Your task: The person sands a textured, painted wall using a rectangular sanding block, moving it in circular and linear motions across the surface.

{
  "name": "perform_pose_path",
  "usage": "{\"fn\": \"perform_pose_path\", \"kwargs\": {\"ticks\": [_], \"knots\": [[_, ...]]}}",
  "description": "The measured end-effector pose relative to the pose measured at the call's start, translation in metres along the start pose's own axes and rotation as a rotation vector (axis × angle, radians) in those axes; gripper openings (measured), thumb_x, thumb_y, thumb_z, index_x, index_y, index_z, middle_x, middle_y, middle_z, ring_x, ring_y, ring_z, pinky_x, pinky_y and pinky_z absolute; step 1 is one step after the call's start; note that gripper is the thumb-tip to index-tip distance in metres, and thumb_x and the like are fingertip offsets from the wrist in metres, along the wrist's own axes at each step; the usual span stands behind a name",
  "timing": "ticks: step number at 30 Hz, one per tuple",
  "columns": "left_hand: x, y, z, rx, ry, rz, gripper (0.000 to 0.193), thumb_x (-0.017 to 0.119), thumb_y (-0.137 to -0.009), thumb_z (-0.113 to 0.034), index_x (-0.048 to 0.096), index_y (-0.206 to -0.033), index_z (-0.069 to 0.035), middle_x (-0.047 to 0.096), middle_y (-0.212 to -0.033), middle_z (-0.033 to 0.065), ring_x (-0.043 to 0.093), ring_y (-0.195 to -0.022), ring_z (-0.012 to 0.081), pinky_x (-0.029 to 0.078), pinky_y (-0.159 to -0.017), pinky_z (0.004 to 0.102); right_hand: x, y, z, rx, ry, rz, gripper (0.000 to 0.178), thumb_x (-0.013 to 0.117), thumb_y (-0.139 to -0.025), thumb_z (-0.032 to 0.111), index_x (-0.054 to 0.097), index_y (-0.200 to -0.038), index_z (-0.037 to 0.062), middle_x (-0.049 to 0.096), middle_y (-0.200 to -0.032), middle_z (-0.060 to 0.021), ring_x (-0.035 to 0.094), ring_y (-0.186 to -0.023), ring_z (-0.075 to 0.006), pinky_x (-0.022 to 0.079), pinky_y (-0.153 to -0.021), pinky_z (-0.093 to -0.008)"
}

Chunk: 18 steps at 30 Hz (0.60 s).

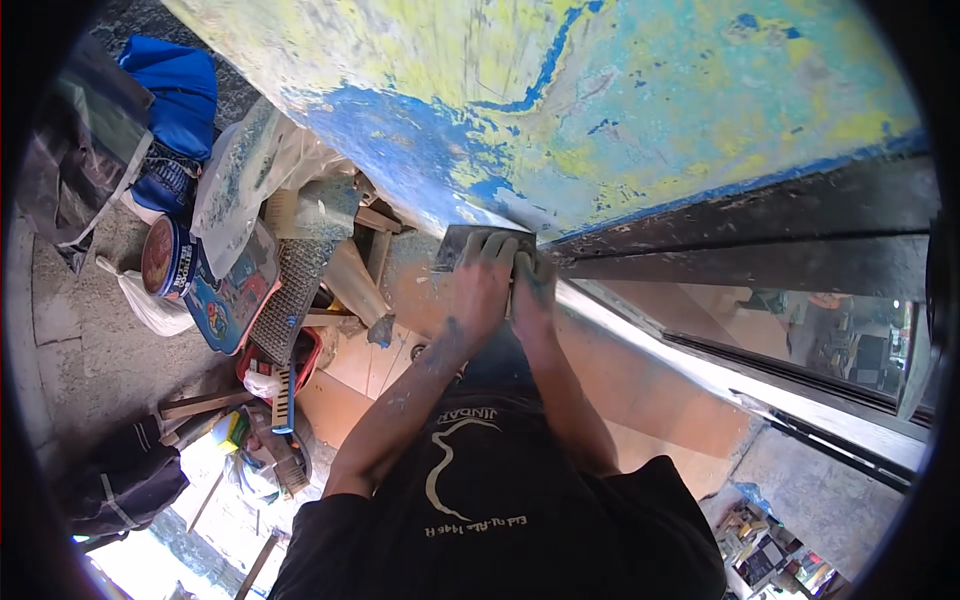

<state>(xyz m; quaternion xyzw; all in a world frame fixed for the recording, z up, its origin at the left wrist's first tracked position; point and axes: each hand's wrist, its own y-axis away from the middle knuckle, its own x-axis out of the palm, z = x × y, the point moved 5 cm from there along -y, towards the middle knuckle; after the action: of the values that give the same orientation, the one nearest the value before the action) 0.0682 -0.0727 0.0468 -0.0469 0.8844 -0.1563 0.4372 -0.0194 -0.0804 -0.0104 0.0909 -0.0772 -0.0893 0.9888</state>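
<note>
Both my hands are together at the middle, close to the lower edge of a painted wall (660, 90) with worn blue, yellow and turquoise paint. A dark, flat, rectangular scraper (457, 240) lies at the wall's edge. My left hand (482, 285) is closed on it, with dusty fingers stretched over its face. Right beside it, my right hand (533, 285) has its fingers curled at the scraper's right end. The underside of the scraper and both thumbs are mostly hidden. Dust and paint smudges mark my hands and forearms.
To the right runs a dark window frame (740, 220) with glass below it. At left are a round tin (165, 256), plastic sheeting (240, 180), a blue cloth bag (175, 85), a red basket (312, 358) and a blue-handled saw (283, 405). A black bag (125, 480) lies lower left.
</note>
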Motion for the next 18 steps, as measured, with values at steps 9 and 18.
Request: {"fn": "perform_pose_path", "kwargs": {"ticks": [9,18], "knots": [[-0.022,-0.002,-0.017,-0.027,0.082,-0.067,0.023,0.055,-0.073,-0.008,0.057,-0.095,-0.002,0.057,-0.101,0.0114,0.053,-0.099,0.0293,0.048,-0.080,0.0368,-0.004,0.012,0.020,0.181,-0.037,0.130,0.019,0.047,-0.083,0.010,0.058,-0.085,-0.0055,0.058,-0.071,-0.0095,0.052,-0.066,-0.0121,0.042,-0.056,-0.0294],[-0.003,0.001,-0.003,-0.109,0.116,-0.034,0.017,0.055,-0.072,-0.008,0.056,-0.088,-0.003,0.056,-0.093,0.0109,0.052,-0.093,0.0286,0.047,-0.080,0.0382,-0.010,0.003,-0.015,0.127,-0.037,0.110,0.018,0.047,-0.086,0.010,0.059,-0.083,-0.0028,0.053,-0.064,-0.0030,0.045,-0.054,-0.0069,0.036,-0.045,-0.0258]]}}
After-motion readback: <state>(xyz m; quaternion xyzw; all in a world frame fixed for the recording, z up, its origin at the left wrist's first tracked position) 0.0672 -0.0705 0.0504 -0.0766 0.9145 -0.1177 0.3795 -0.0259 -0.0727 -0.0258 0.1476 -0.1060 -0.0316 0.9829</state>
